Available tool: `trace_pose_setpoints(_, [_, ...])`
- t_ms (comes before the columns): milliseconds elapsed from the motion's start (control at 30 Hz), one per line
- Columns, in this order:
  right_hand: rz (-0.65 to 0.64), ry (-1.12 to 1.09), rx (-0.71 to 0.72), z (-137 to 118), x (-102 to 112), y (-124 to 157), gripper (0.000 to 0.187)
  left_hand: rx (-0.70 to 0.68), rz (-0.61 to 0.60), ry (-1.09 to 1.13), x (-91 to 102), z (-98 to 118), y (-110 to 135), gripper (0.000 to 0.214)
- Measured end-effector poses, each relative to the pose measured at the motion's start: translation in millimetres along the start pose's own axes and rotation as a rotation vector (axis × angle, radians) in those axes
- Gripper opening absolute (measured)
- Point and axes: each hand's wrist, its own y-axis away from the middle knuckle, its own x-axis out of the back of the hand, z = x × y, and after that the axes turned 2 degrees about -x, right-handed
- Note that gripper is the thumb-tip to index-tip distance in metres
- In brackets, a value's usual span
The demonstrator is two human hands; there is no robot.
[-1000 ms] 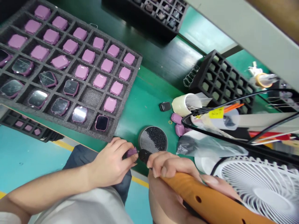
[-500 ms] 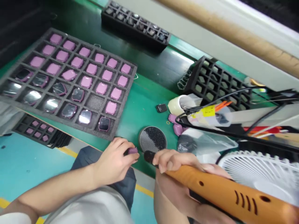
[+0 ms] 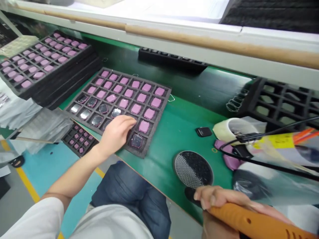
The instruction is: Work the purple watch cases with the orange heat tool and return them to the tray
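Observation:
My left hand [image 3: 115, 133] reaches over the near edge of a black foam tray [image 3: 164, 109] on the green bench. The tray holds several pink watch cases, some face up with dark glass. The fingers curl down into a cell of the near row, beside a face-up watch [image 3: 137, 140]. Whatever they hold is hidden under the hand. My right hand [image 3: 219, 199] is wrapped round an orange electric screwdriver [image 3: 251, 224] with a black tip, low at the right, just in front of a round black dish [image 3: 193, 168].
A second tray of pink cases [image 3: 37, 59] sits on a stack at far left. Empty black trays [image 3: 281, 99] stand at right. A tape roll [image 3: 229, 129], black cables, plastic bags and loose pink cases [image 3: 229, 161] crowd the right side. A small black part [image 3: 203, 131] lies on the bench.
My left hand has gone from beside the screwdriver tip, where it pinched a small pink case, up and left to the tray's near row. The camera has tilted up and left.

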Motion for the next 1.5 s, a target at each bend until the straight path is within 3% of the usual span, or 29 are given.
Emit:
trace_pose_setpoints(67, [0.022,0.008,0.044,-3.0,-9.6,-2.6,0.060,-0.011,-0.061,-0.031,-1.1,-16.4,-1.6,0.025])
trace_pose_setpoints(167, [0.030,0.015,0.104,-5.6,-23.9,-5.5,0.062,-0.026,-0.125,-0.042,0.0,-20.7,5.1,0.030])
trace_pose_setpoints(333, [0.031,0.011,0.126,-1.9,-34.7,-6.4,0.057,0.023,-0.140,-0.112,-3.0,1.4,0.8,0.027])
trace_pose_setpoints(467, [0.071,0.035,0.119,-6.3,-24.3,-6.6,0.060,0.056,-0.293,-0.283,-23.0,29.5,-21.2,0.037])
trace_pose_setpoints(567, [0.112,0.055,0.119,-20.0,-15.7,-11.8,0.056,0.091,-0.327,-0.336,-37.2,44.4,-37.8,0.043])
trace_pose_setpoints(667, [0.232,0.075,0.131,-34.8,-19.7,-22.6,0.054,0.118,-0.351,-0.358,-40.8,45.9,-49.8,0.041])
trace_pose_setpoints(800, [0.282,0.118,0.211,-37.2,-32.2,-38.8,0.046,0.125,-0.365,-0.343,-31.1,36.9,-52.7,0.045])
trace_pose_setpoints(900, [0.291,0.136,0.219,-30.1,-35.7,-43.8,0.044,0.070,-0.281,-0.203,-17.0,46.7,-40.7,0.046])
trace_pose_setpoints(1000, [0.278,0.121,0.197,-22.1,-36.4,-42.7,0.044,-0.080,-0.298,-0.029,-10.1,78.8,-16.8,0.032])
trace_pose_setpoints(1100, [0.248,0.095,0.172,-16.2,-36.7,-40.6,0.043,-0.225,-0.384,0.109,-21.8,112.5,12.8,0.015])
trace_pose_setpoints(1167, [0.229,0.087,0.158,-14.0,-36.6,-40.0,0.045,-0.236,-0.406,0.163,-36.4,124.9,31.1,0.010])
trace_pose_setpoints(1300, [0.203,0.087,0.137,-12.7,-35.7,-40.0,0.050,-0.169,-0.355,0.237,-58.2,125.5,55.2,0.017])
trace_pose_setpoints(1500, [0.187,0.081,0.123,-11.0,-35.0,-40.1,0.049,-0.161,-0.309,0.312,-62.6,117.4,63.6,0.025])
